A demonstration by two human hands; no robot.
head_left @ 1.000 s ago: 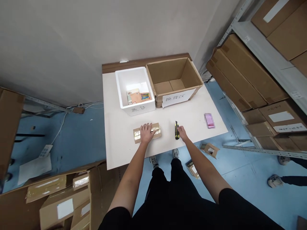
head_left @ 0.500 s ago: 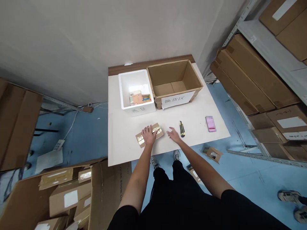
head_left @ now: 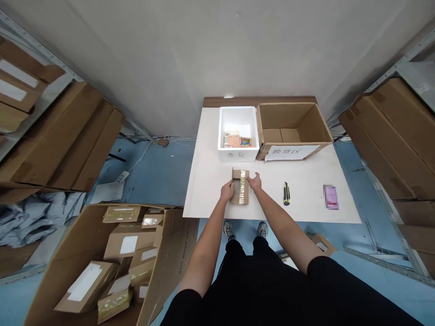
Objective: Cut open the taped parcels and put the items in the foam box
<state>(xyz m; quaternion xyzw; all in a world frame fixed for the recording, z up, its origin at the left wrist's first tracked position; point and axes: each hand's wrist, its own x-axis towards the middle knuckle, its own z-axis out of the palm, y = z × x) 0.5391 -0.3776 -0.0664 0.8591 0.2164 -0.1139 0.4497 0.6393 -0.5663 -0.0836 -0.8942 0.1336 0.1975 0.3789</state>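
Observation:
A small cardboard box (head_left: 244,194) with shiny tape along its lid stands near the table's front edge, its lid partly opened on the left so that a dark inside shows. My left hand (head_left: 227,190) grips its left side, fingers closed on the edge. On the right, my right hand (head_left: 254,182) holds the box's other side, thumb and fingers against the cardboard. A black and yellow utility knife (head_left: 287,194) lies on the table to the right of that hand. What is inside the box cannot be made out.
Behind the box stand a white foam bin (head_left: 237,156) holding a few small packs and a large open carton (head_left: 295,118) with a paper label. A blurred pink item (head_left: 331,197) lies at the right. A big carton (head_left: 180,253) of parcels stands lower left; shelves flank both sides.
The taped box has turned upright in view and its lid is now partly open. My right hand has moved from the bare table onto the box. The camera view has swung left.

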